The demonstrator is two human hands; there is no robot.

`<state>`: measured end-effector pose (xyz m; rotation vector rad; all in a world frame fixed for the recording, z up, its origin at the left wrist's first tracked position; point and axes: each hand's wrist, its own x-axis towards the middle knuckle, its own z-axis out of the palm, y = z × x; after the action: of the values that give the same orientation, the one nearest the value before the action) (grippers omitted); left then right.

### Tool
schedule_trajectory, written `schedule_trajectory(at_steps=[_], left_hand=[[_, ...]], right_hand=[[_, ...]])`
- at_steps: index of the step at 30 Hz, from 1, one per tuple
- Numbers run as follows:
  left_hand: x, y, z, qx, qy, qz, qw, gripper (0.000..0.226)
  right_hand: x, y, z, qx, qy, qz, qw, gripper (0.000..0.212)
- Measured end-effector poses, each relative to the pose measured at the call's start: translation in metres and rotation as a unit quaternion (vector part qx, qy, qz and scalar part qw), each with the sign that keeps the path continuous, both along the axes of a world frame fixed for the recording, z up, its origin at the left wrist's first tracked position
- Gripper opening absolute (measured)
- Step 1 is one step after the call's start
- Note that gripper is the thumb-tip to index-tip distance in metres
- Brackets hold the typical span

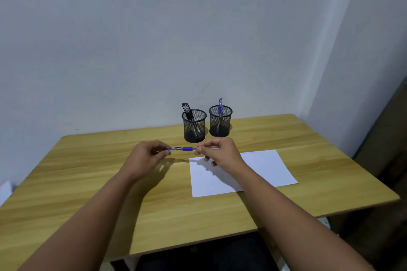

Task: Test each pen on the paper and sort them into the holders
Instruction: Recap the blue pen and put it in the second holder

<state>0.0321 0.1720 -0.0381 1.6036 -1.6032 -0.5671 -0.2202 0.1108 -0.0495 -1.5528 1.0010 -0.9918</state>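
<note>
- A blue pen (186,149) is pinched above the table (88,171) between left hand (147,154) and right hand (220,152), beside the paper (264,167).
- Black pens (186,109) are already sorted into the left holder (194,125), one blue pen (220,105) into the right holder (220,121); no loose pens are seen.

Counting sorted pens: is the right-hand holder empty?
Not empty. One blue pen stands in the right holder, its cap poking above the rim.

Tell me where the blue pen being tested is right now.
In the head view the blue pen is held level above the table, between the left hand and right hand, just in front of the left mesh holder.
</note>
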Motion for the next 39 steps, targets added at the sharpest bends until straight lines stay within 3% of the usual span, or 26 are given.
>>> schedule_trajectory(at_steps=[4, 9, 14, 18, 21, 26, 33, 39], left_hand=[[-0.015, -0.001, 0.012, -0.006, 0.049, -0.012, 0.999, 0.011], [-0.053, -0.008, 0.038, 0.009, 0.245, 0.007, 0.97, 0.017], [-0.079, -0.018, 0.049, -0.001, 0.259, 0.024, 0.966, 0.021], [-0.087, -0.03, 0.058, -0.019, 0.181, -0.02, 0.983, 0.021], [-0.095, -0.047, 0.069, -0.061, 0.075, -0.054, 0.994, 0.035], [-0.102, -0.084, 0.077, -0.088, -0.056, 0.007, 0.994, 0.053], [-0.118, -0.145, 0.06, -0.051, -0.342, 0.043, 0.937, 0.079], [-0.132, -0.181, 0.041, -0.026, -0.424, 0.075, 0.902, 0.075]], right_hand=[[-0.004, 0.001, 0.005, 0.023, 0.005, 0.017, 1.0, 0.017], [-0.004, 0.005, 0.007, 0.042, -0.032, 0.055, 0.997, 0.011], [-0.008, 0.006, 0.015, -0.002, -0.058, 0.009, 0.998, 0.006], [-0.022, -0.004, 0.025, -0.014, 0.008, 0.0, 1.0, 0.007], [-0.032, -0.027, 0.04, -0.067, 0.093, -0.039, 0.993, 0.009], [-0.052, -0.079, 0.081, -0.113, 0.098, -0.144, 0.978, 0.019], [-0.055, -0.133, 0.107, -0.148, 0.125, -0.208, 0.959, 0.014], [-0.039, -0.167, 0.084, -0.124, 0.187, -0.219, 0.949, 0.017]])
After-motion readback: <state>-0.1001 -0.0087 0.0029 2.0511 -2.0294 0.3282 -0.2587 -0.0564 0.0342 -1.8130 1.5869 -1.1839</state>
